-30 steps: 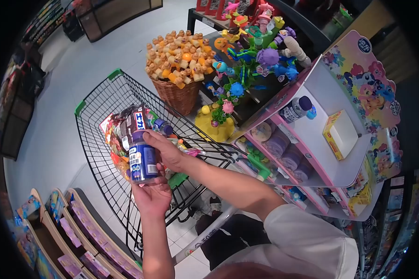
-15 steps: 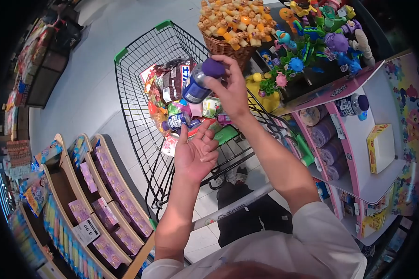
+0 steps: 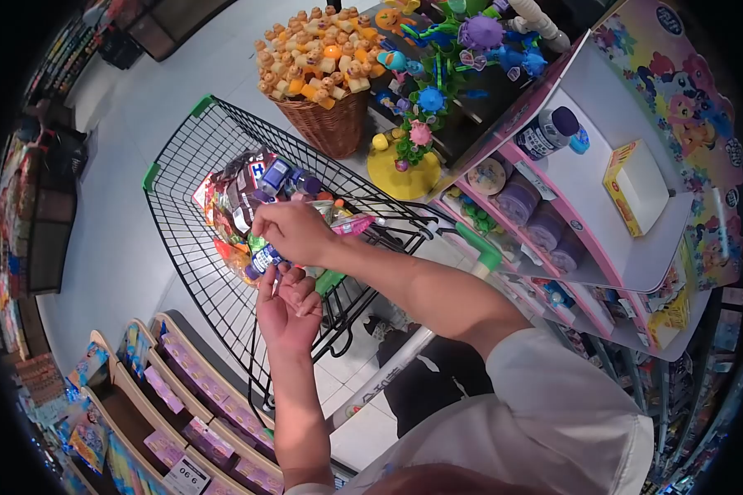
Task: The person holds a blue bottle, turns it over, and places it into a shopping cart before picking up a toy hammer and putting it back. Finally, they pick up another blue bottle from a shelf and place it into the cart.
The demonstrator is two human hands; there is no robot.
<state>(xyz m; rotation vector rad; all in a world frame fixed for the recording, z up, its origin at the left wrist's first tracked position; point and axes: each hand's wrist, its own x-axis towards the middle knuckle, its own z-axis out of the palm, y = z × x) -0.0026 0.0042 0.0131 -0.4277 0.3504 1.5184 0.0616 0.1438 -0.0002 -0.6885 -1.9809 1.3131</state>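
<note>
My right hand [image 3: 293,231] is over the shopping cart [image 3: 190,223], back uppermost and fingers curled down; anything inside them is hidden. Just below it, my left hand [image 3: 291,307] is palm up, its fingers partly bent and apart, holding nothing. Close to the left fingertips lies a purple-capped bottle [image 3: 262,259] with a blue and white label. Beyond my right hand, another blue-labelled bottle [image 3: 274,175] rests on the goods, beside a dark brown snack bag [image 3: 243,210]. A similar purple-capped bottle [image 3: 545,136] stands on the display shelf to the right.
A wicker basket [image 3: 326,128] of small figures stands past the cart, with colourful toys [image 3: 429,99] beside it. The pink-edged display [image 3: 520,165] at right holds purple tubs and a yellow box [image 3: 627,186]. Tiered shelves [image 3: 182,379] flank the cart at lower left.
The purple-capped bottle that my right hand held has left its visible grasp; a bottle now lies on the bag in the cart. My right hand moved down and left, and the view shifted.
</note>
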